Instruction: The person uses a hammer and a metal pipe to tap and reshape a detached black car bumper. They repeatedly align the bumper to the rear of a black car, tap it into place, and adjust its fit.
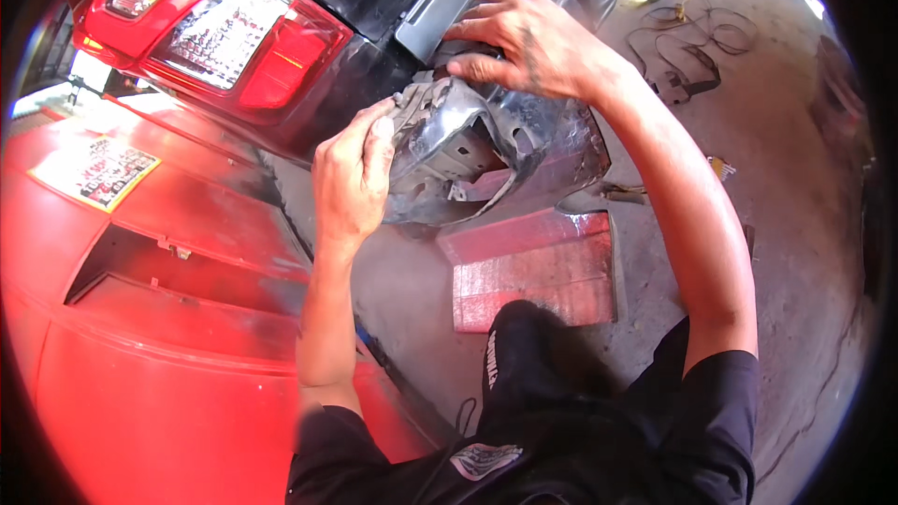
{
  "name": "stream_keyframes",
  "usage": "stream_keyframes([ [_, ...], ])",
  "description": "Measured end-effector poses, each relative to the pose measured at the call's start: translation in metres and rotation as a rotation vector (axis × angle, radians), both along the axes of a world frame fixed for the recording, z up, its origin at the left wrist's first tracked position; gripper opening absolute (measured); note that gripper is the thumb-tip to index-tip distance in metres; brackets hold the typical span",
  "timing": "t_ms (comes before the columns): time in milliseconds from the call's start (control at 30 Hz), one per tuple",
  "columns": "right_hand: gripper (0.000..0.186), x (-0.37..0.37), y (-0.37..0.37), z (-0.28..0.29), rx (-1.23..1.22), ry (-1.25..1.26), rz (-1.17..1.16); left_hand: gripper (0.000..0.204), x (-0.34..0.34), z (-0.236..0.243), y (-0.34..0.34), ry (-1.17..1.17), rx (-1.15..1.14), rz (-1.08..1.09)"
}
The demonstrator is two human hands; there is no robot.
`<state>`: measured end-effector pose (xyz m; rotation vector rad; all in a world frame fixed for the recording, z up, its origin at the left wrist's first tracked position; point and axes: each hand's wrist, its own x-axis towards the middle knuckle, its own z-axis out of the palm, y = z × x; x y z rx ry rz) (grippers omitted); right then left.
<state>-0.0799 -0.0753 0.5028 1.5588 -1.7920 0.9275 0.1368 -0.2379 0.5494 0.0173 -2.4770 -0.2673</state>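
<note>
Dented dark metal piece sits ahead of you at the vehicle's corner, below the tail light, running roughly left to right. Your left hand grasps its left edge, thumb nearest you; your right hand lies beyond its upper edge, fingers spread over black trim, grip unclear.

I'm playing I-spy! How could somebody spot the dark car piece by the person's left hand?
Find the red-and-clear tail light at upper left. Go down-right, past the left hand, to a dark, bent piece. Unlike the red panel below, it has a wide opening showing grey metal.
</note>
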Motion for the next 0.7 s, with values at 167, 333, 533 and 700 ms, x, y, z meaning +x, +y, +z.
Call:
stream_keyframes([
  [167,0.044,-0.003,-0.013,-0.003,-0.041,-0.007,0.05,0.03,0.004,0.0,-0.005,-0.01,-0.003,-0.019],
  [333,0.041,-0.008,-0.015,-0.001,-0.101,0.035,0.129,0.03,0.008,0.004,-0.008,0.029,-0.04,-0.015],
  [533,0.044,-0.002,-0.001,0.007,0.064,0.021,0.086,0.03,0.009,-0.008,-0.001,0.135,-0.108,0.028],
  [700,0.052,-0.003,0.008,0.032,0.247,-0.222,0.122,0.031,0.01,-0.013,0.001,0.137,-0.143,0.066],
])
